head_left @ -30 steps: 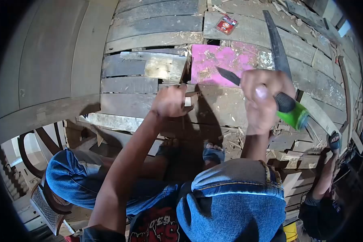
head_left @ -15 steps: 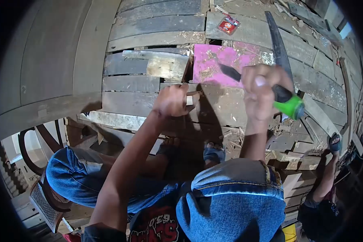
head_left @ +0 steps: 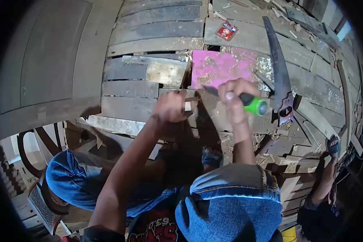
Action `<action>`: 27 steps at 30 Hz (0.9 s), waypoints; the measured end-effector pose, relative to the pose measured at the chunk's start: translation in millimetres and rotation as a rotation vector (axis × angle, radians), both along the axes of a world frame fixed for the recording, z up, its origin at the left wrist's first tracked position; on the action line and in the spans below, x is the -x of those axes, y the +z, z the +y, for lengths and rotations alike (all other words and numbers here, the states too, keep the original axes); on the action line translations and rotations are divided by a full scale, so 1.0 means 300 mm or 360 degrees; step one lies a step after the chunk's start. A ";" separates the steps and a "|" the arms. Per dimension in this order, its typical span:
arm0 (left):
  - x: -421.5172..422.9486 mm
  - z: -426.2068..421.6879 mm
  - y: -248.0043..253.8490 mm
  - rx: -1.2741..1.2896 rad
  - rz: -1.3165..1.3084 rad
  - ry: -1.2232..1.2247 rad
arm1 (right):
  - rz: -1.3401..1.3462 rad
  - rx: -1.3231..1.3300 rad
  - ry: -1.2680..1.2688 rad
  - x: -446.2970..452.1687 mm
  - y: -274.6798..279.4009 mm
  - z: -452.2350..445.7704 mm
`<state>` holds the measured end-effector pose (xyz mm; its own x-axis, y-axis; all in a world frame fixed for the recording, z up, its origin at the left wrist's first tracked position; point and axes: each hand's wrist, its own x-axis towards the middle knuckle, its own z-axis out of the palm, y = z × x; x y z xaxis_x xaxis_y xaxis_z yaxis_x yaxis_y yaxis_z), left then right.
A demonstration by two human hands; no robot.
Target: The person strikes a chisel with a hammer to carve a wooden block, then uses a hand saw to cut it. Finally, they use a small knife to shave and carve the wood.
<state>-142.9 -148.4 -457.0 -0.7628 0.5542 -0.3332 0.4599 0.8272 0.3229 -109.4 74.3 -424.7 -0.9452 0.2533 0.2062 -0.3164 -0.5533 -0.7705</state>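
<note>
Right hand (head_left: pixel 235 96) wraps a green-handled tool (head_left: pixel 254 105) (blade (head_left: pixel 211 90) blurred); left hand (head_left: pixel 170 106) clasps a half-hidden wood piece (head_left: pixel 188 106).

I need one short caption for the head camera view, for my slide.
Left hand grips a small wood piece; right hand holds a green-handled tool near a pink panel.

The right hand (head_left: pixel 238 94) is blurred and hides the middle of a green-handled tool (head_left: pixel 254 106). The left hand (head_left: pixel 171 106) covers part of a wooden piece (head_left: pixel 188 106). The red packet's (head_left: pixel 226 30) wording is too small to read. The bottom edge cuts off a yellow object (head_left: pixel 289 234).
</note>
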 end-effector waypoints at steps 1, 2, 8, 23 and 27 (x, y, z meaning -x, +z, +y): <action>-0.009 -0.007 -0.004 -0.0016 -0.0030 0.0010 | 0.0119 0.0120 0.0030 0.000 0.073 0.032; -0.006 -0.005 0.000 -0.0039 -0.0043 0.0023 | 0.0255 0.0233 0.0061 0.013 0.140 0.060; -0.006 0.012 0.029 0.0002 -0.0012 0.0039 | -0.0183 -0.0571 -0.0257 -0.018 -0.278 -0.145; -0.034 0.003 0.000 -0.0015 -0.0055 0.0190 | -0.0006 -0.0463 -0.0183 0.060 -0.183 -0.090; -0.054 0.004 -0.001 -0.0067 -0.0041 0.0194 | -0.0122 -0.0375 0.0172 0.044 -0.192 -0.073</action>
